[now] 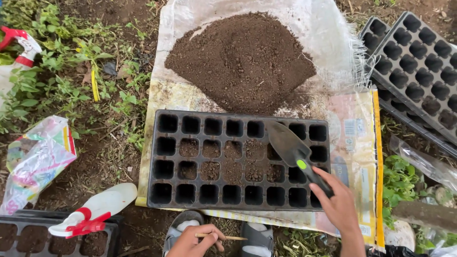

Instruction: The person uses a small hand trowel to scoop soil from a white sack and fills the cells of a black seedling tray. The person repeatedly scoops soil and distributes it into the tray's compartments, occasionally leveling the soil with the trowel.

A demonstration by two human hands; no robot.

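Note:
A black seedling tray (pixel 157 157) lies on a woven sack in front of me; several middle cells hold soil, the outer ones are empty. My right hand (pixel 339 204) grips the black handle of a small garden trowel (pixel 285 140), whose blade rests over the tray's right-hand cells. My left hand (pixel 193 242) is low at the bottom edge, fingers closed around a thin wooden stick (pixel 233 237) pointing right. A large heap of dark soil (pixel 240 59) sits on the sack just beyond the tray.
Stacked empty black trays (pixel 419 66) lie at the upper right. A white spray bottle with a red trigger (pixel 93 212) rests on another soil-filled tray (pixel 28 238) at lower left. A colourful plastic bag (pixel 35 159) lies left. My sandalled feet (pixel 183 228) are below the tray.

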